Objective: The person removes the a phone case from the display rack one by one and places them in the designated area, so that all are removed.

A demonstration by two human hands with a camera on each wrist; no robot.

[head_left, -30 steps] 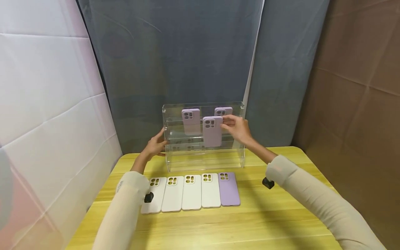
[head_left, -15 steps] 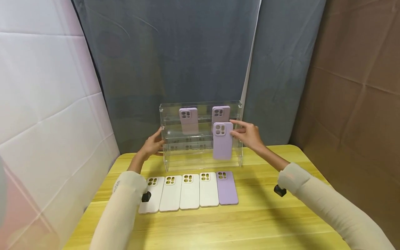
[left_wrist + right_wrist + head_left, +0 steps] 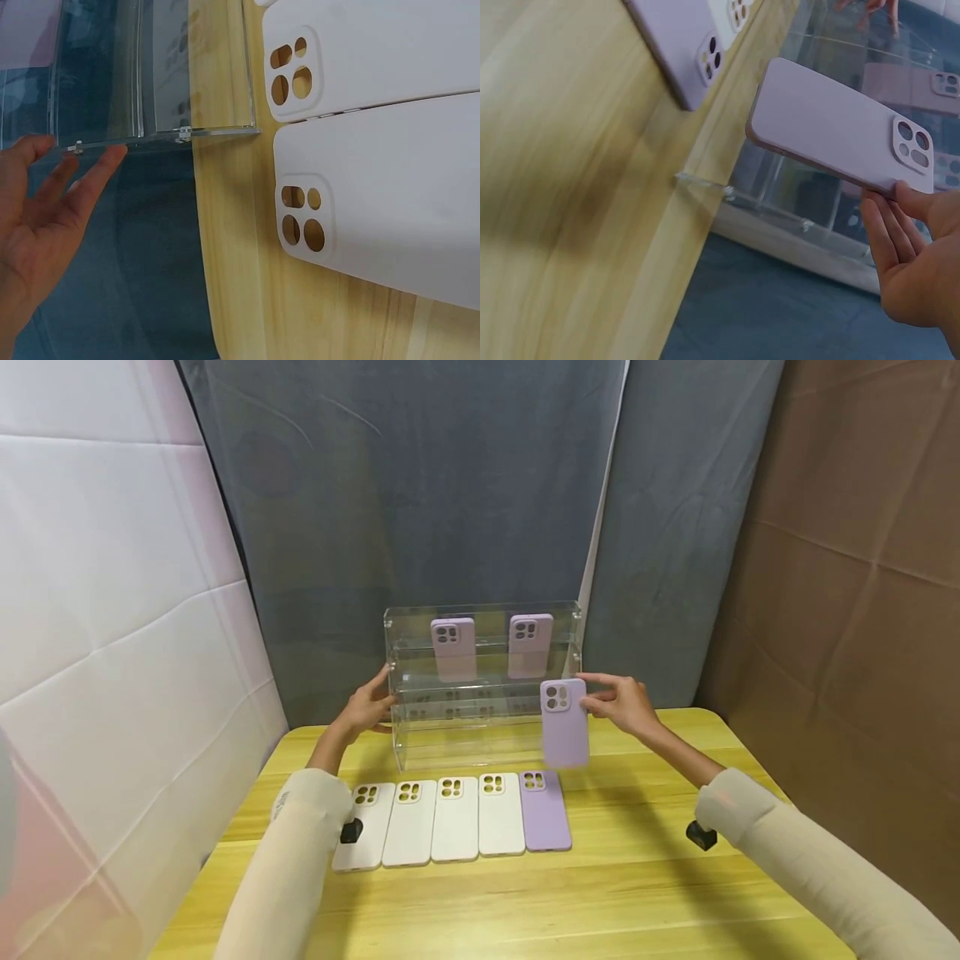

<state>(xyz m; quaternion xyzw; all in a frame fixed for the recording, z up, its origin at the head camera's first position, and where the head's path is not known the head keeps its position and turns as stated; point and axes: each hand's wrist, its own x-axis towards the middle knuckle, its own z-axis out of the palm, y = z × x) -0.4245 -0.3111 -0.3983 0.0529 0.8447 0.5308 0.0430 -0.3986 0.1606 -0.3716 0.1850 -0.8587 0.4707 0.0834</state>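
Observation:
Between thumb and fingers, my right hand [image 3: 624,704] pinches a light purple phone case [image 3: 566,727] by its upper right edge, in front of the right end of a clear acrylic display rack [image 3: 480,752]. The right wrist view shows the same phone case [image 3: 825,124] held near its camera cutouts. My left hand [image 3: 367,706] touches the rack's left side with fingers extended; in the left wrist view that hand [image 3: 52,217] has its fingertips on the clear side panel. Two purple phone cases, one left [image 3: 454,652] and one right [image 3: 531,647], stand on the upper part of the rack.
A row of several white phone cases [image 3: 455,827], with one purple phone case [image 3: 546,814] at its right end, lies on the wooden table [image 3: 480,910] before the rack. A grey curtain [image 3: 450,485] hangs behind; a white cloth [image 3: 112,568] is left, a brown cloth [image 3: 847,593] right.
My right hand has moved right and down with the purple phone case, away from the upper right case on the rack. The left hand stays at the rack's side.

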